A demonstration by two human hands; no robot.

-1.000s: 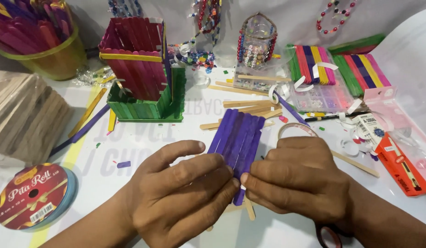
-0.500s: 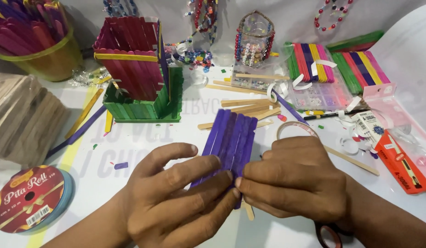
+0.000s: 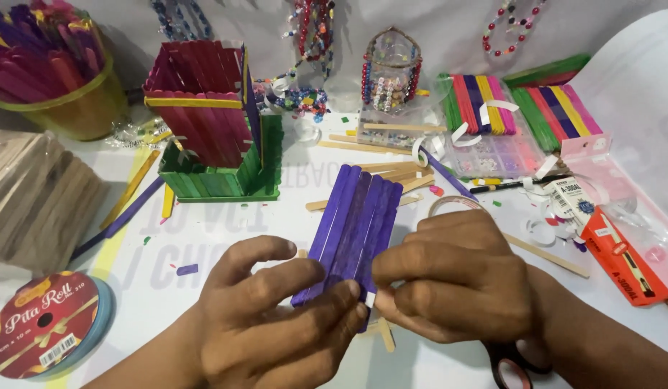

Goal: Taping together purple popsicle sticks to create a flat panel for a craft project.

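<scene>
A flat panel of purple wooden craft sticks [image 3: 355, 230] is pinched at its near end by the left hand [image 3: 276, 324] and right hand [image 3: 456, 288] (fingers closed), apparently to keep the sticks aligned.

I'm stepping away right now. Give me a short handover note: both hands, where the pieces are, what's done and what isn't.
Left hand: grips the near end of the flat panel of purple wooden craft sticks.
Right hand: pinches the same end, at a small white strip.
Done: purple sticks lie side by side as one panel.
Behind: red-and-green stick box stands unfinished; loose plain wooden sticks lie beyond the panel.
Left: cannot tell whether the panel is fully bonded.
</scene>
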